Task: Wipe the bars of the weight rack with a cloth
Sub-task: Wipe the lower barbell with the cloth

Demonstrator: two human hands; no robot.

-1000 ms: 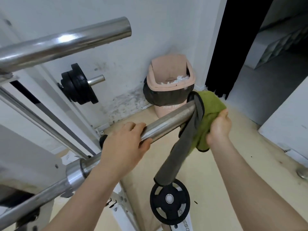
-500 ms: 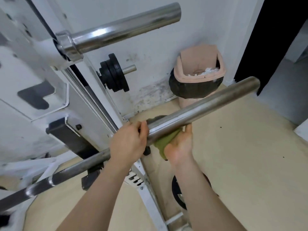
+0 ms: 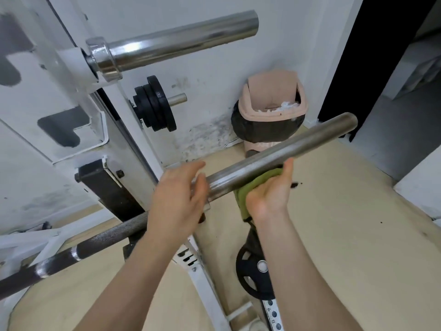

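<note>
Both forearms reach up from the bottom edge toward the bar point(image 3: 286, 146), which slopes from lower left to upper right. The left hand point(image 3: 179, 201) lies over the bar where the shiny thick part begins, fingers stretched across the top and thumb on the near side. Blur there leaves it unclear whether it clasps the bar or only rests on it.

The right hand point(image 3: 272, 194) is just beside it, palm up under the bar. It presses the green cloth point(image 3: 253, 185) against the underside, thumb raised along the near face. Its fingers are hidden behind the bar, and a fold of cloth hangs below the wrist.

A black plate point(image 3: 253, 271) below is partly covered by the right forearm. To the right the pale floor point(image 3: 334, 235) lies open beyond the bar's free end. On the left the white rack point(image 3: 71, 80) stands close, cut off by the edge.

Farther up, a second bar point(image 3: 179, 41) juts from the rack, with black plates point(image 3: 155, 103) on a peg beneath it. A pink bin point(image 3: 274, 108) stands in the corner beside a dark doorway point(image 3: 381, 56).
</note>
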